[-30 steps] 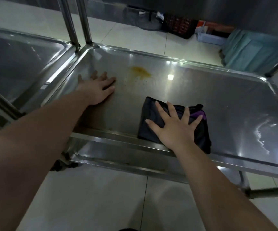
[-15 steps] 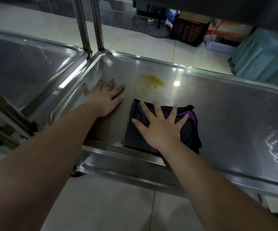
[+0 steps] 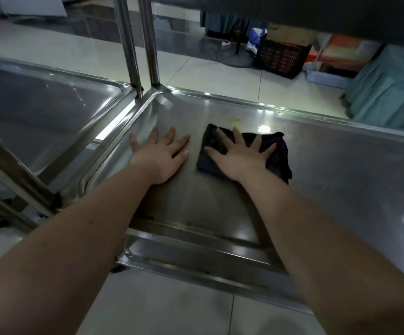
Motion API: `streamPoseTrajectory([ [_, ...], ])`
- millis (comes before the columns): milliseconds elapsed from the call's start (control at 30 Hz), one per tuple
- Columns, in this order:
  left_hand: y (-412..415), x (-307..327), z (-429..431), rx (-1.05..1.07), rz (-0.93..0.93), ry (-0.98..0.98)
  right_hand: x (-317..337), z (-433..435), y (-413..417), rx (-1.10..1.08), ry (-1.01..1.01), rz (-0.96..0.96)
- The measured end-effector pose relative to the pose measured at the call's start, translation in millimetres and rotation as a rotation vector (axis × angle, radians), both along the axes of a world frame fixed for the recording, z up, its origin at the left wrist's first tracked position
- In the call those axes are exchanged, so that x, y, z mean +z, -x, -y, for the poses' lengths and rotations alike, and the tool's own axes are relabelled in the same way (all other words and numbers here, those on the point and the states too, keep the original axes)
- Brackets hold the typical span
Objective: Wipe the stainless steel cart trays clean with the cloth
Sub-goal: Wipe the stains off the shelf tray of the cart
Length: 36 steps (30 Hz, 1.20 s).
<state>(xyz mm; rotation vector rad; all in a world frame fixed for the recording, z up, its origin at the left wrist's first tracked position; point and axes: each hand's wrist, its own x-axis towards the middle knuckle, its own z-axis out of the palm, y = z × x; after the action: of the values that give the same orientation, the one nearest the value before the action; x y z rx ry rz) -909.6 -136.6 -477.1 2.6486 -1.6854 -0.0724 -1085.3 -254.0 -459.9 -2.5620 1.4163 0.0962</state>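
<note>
A stainless steel cart tray [image 3: 341,180] fills the middle of the head view. My right hand [image 3: 239,158] lies flat on a dark cloth with a purple edge [image 3: 279,151], fingers spread, pressing it onto the tray near the far rim. Only a faint trace of a yellow stain [image 3: 235,119] shows just beyond the cloth. My left hand [image 3: 162,157] rests flat and empty on the tray to the left of the cloth, close to the left rim.
A second steel tray [image 3: 39,112] adjoins on the left, behind two upright posts [image 3: 147,42]. A dark upper shelf [image 3: 293,10] overhangs the top. On the tiled floor beyond stand a black crate [image 3: 280,56] and a teal-covered object [image 3: 389,93].
My right hand has pushed the cloth away from the near rim and leftward over the yellow stain, which is now almost out of sight. My left hand has stayed planted on the tray.
</note>
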Motion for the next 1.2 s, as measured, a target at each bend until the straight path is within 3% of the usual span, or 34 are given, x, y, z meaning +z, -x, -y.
streamPoseTrajectory([
  [200, 1.2, 2.9, -2.2, -0.003, -0.008, -0.004, -20.1, -106.4, 48.7, 0.068, 0.093, -0.035],
  [600, -1.8, -1.4, 0.9, -0.013, -0.005, 0.032, 4.2, 50.1, -52.1, -0.063, 0.026, 0.024],
  [733, -0.6, 1.2, 2.2, -0.001, -0.022, 0.013, -0.2, 29.8, -35.6, -0.028, 0.035, 0.011],
  [1000, 6.1, 6.0, -3.3, 0.006, -0.010, -0.005, -18.8, -100.9, 35.4, 0.022, 0.130, 0.009],
  [1200, 5.0, 1.3, -2.3, -0.003, -0.018, 0.030, -6.3, -9.3, -14.5, -0.077, 0.073, 0.005],
])
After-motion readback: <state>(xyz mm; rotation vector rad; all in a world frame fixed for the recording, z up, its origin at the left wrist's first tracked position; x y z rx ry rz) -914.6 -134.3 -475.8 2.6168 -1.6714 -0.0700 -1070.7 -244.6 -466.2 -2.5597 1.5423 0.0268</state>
